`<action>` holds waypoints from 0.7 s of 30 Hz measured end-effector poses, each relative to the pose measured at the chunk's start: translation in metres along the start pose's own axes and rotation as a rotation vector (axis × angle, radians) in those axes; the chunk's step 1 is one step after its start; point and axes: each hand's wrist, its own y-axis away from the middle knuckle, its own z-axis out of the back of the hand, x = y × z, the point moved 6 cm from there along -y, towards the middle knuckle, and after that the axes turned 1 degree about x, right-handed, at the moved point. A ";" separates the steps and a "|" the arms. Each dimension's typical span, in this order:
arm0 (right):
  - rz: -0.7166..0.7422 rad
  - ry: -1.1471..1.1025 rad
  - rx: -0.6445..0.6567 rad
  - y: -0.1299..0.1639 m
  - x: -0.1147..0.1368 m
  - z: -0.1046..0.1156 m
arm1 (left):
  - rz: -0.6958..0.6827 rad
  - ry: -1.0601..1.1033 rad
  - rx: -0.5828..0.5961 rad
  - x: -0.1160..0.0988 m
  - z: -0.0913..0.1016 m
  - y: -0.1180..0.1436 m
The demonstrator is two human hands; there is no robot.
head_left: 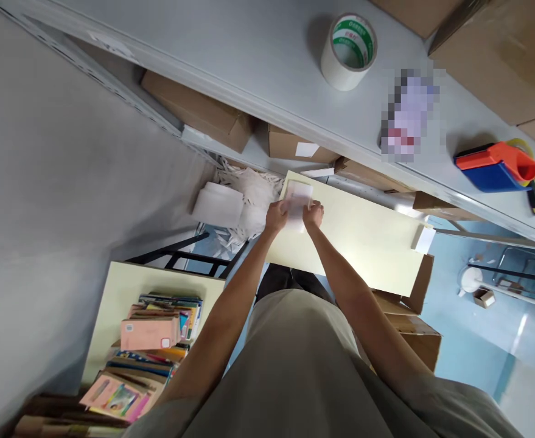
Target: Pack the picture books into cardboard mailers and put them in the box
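Note:
Both my arms reach out and down over a pale yellow table [367,243]. My left hand [277,216] and my right hand [313,214] hold a small white sheet or packet [298,201] between them, one hand on each side. The sheet hangs just above the table's far left corner. What is printed on it is too blurred to read.
A grey shelf [258,55] above carries a roll of tape [349,52], a red and blue tape dispenser [495,167] and cardboard boxes [500,48]. White wrapping material [240,204] is piled to the left. Stacked books [153,340] lie on a second table at lower left.

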 end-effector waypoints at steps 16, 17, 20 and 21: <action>0.584 -0.267 0.289 0.192 0.018 0.085 | -0.112 0.402 -0.585 0.023 0.092 0.308; 0.635 -0.284 0.332 0.212 0.020 0.085 | -0.131 0.405 -0.639 0.024 0.094 0.336; 0.762 -0.334 0.482 0.278 0.027 0.078 | -0.160 0.393 -0.792 0.027 0.099 0.422; 0.791 -0.346 0.533 0.302 0.027 0.074 | -0.158 0.391 -0.841 0.030 0.101 0.450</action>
